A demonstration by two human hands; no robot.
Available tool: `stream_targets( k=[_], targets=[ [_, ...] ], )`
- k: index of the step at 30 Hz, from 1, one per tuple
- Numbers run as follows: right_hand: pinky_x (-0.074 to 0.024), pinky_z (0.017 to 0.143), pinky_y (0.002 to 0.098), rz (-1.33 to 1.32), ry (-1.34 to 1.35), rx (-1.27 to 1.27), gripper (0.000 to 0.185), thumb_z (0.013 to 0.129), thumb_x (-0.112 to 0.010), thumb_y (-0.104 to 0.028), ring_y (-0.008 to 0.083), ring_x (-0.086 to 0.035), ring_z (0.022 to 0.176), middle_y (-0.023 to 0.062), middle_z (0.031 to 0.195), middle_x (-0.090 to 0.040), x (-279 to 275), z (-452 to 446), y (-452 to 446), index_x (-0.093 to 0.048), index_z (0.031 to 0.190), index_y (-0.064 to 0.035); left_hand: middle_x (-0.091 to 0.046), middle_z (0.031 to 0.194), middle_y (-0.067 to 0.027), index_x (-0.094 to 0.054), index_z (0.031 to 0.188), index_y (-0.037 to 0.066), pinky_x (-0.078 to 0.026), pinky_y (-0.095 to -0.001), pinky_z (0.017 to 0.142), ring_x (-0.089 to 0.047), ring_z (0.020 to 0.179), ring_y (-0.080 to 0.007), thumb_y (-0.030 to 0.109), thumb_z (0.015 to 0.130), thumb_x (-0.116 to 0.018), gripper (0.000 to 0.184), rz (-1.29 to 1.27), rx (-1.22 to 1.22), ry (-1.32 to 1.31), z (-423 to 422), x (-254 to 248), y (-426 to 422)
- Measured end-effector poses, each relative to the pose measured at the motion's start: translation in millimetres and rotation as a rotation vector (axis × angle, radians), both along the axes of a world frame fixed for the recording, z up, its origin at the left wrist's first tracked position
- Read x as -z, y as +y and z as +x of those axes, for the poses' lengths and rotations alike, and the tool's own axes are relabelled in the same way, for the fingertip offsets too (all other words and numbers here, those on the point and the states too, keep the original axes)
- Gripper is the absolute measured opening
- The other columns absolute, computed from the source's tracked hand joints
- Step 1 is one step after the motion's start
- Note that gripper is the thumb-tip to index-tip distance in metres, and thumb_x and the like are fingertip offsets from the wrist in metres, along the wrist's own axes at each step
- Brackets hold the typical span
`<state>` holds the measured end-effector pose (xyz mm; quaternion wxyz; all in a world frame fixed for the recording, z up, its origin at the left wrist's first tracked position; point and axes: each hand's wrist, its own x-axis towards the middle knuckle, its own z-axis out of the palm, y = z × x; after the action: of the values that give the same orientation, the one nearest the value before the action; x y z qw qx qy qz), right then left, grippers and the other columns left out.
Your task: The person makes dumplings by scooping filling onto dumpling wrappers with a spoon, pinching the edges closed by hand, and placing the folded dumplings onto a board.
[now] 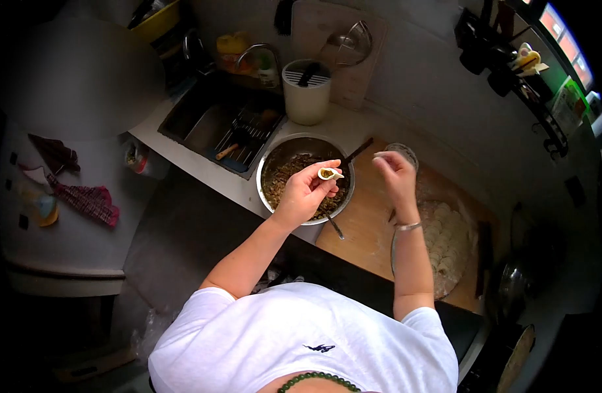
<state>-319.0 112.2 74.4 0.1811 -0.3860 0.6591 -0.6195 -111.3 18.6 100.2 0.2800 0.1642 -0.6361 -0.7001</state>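
Observation:
My left hand (302,196) pinches a dumpling (328,173), a pale wrapper curved around brown filling that shows at its open top. Below it is a steel bowl (264,203) of chopped dark filling (279,183), with a spoon (337,228) leaning over the near rim. My right hand (397,175) is raised to the right, its fingers bent together; whether they hold anything is hidden. Behind that hand, a small round bowl (406,152) is partly covered. Rows of finished dumplings (440,245) lie on a floured round tray (447,288), partly behind my right forearm.
A wooden board (350,245) spans the counter beneath the tray. A dark handle (360,149) lies at the bowl's far right. At back left are a dark sink (199,121) with a rack and a white bin (306,105). Utensils (527,60) hang on the right wall.

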Motion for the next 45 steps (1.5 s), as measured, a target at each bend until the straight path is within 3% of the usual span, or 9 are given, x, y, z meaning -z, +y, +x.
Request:
stream_targets(
  k=[2,5,12,15,20,25,39,42,45],
  targets=[
    [-0.0459,0.071,0.0255,-0.179,-0.095,-0.119,0.018,0.073,-0.072,-0.007,0.0149,-0.058,0.076,0.0055,0.084,-0.061,-22,36,6,-0.066,0.089,-0.0007,-0.061,0.108,-0.007,-0.049,0.124,0.001,-0.05,-0.0214,0.075,-0.06,0.083,-0.0078,0.002,0.09,-0.052,0.035,0.004,0.004,-0.001,-2,0,8],
    [-0.0444,0.075,0.0253,-0.254,0.132,-0.183,0.026,0.068,-0.073,-0.003,0.0153,-0.056,0.085,0.0063,0.088,-0.06,-35,66,12,-0.067,0.092,-0.0007,-0.06,0.107,-0.0065,-0.051,0.123,0.0,-0.05,-0.0214,0.074,-0.059,0.083,-0.0075,0.002,0.089,-0.053,0.033,-0.064,-0.016,-0.005,-3,1,17],
    [-0.0436,0.067,0.0262,-0.25,0.208,-0.106,0.021,0.067,-0.075,-0.004,0.0175,-0.055,0.077,0.0065,0.079,-0.06,-31,82,18,-0.07,0.087,-0.0051,-0.058,0.099,-0.0047,-0.054,0.117,-0.004,-0.049,-0.0217,0.072,-0.057,0.08,-0.007,0.002,0.089,-0.053,0.029,-0.216,-0.025,0.008,-1,-5,28],
    [-0.045,0.075,0.0313,-0.249,0.274,-0.104,0.02,0.068,-0.073,-0.003,0.0184,-0.056,0.077,0.0056,0.078,-0.06,-35,83,21,-0.07,0.087,-0.0065,-0.057,0.097,-0.0043,-0.053,0.117,-0.005,-0.048,-0.0215,0.07,-0.056,0.078,-0.0068,0.0,0.088,-0.052,0.029,-0.265,-0.018,-0.016,2,-11,30],
    [-0.0364,0.095,0.0465,-0.326,0.475,-0.053,0.016,0.07,-0.07,-0.002,0.0206,-0.057,0.078,0.0056,0.079,-0.061,-38,89,21,-0.068,0.085,-0.0062,-0.057,0.096,-0.0033,-0.054,0.116,-0.004,-0.046,-0.0207,0.068,-0.054,0.075,-0.0063,-0.003,0.087,-0.049,0.029,-0.238,0.038,-0.02,8,-11,29],
    [-0.036,0.096,0.0456,-0.3,0.474,-0.075,0.014,0.07,-0.07,-0.002,0.0206,-0.058,0.078,0.0057,0.08,-0.061,-46,92,19,-0.067,0.083,-0.006,-0.056,0.089,-0.0047,-0.057,0.109,-0.004,-0.044,-0.0222,0.065,-0.052,0.074,-0.0075,-0.002,0.086,-0.049,0.024,-0.45,-0.016,-0.058,13,-18,26],
    [-0.0356,0.097,0.0449,-0.295,0.456,-0.141,0.008,0.071,-0.067,0.0,0.022,-0.057,0.077,0.0072,0.078,-0.06,-46,96,6,-0.063,0.078,-0.003,-0.053,0.078,-0.0047,-0.057,0.092,-0.005,-0.04,-0.0242,0.059,-0.048,0.069,-0.0088,0.002,0.085,-0.055,0.01,-0.558,-0.035,-0.144,16,-17,15],
    [-0.0412,0.088,0.0395,-0.263,0.471,-0.164,0.007,0.071,-0.066,0.0,0.0236,-0.056,0.075,0.0089,0.076,-0.059,-46,90,-5,-0.061,0.076,-0.0008,-0.058,0.08,-0.0011,-0.059,0.094,-0.003,-0.041,-0.0238,0.06,-0.049,0.072,-0.0068,0.005,0.087,-0.056,0.012,-0.416,-0.004,-0.256,15,-11,7],
    [-0.0435,0.068,0.0344,-0.236,0.455,-0.238,0.008,0.072,-0.065,-0.001,0.0258,-0.053,0.074,0.011,0.075,-0.057,-38,80,-23,-0.059,0.076,0.0018,-0.06,0.087,0.0014,-0.061,0.099,-0.002,-0.044,-0.0227,0.064,-0.052,0.076,-0.0049,0.009,0.089,-0.056,0.015,-0.135,0.071,-0.201,10,4,-3]
  ],
)
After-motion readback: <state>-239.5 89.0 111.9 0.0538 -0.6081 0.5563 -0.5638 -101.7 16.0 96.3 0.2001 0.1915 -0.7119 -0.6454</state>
